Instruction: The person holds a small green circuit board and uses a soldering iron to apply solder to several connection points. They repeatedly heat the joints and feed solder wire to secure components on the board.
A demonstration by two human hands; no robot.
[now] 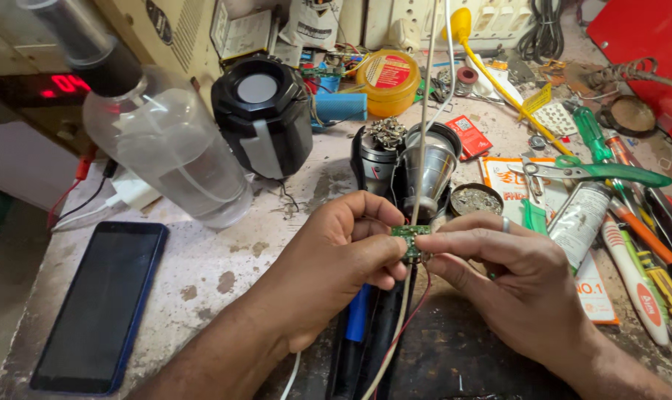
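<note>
Your left hand (343, 248) and right hand (510, 278) meet over the middle of the bench (225, 252), and between them sits a small green circuit board (410, 235). Your left thumb and forefinger pinch the board's left edge, the other fingers curled in under it. Your right forefinger and thumb pinch its right edge, and a ring shows on a finger of that hand. Thin red and pale wires (410, 311) hang from the board down toward you, between your wrists.

Take the board as your landmark. Just behind it stands a silver reflector cone (432, 167) in a black housing, with a thin metal rod (425, 111) rising past it to the top of the view. Right of the board lie a small round tin (475, 200), a grey tube (579, 221), green-handled scissors (595, 172) and a row of screwdrivers (647, 259). Behind and to the left stands a black speaker (265, 115), and further left a clear plastic bottle (165, 144) lies tilted. Well to the left and nearer you, a dark phone (102, 304) lies flat, screen off. Far behind the board sits a yellow tub (388, 80). Below the board a blue-handled tool (360, 311) lies under your left hand.
</note>
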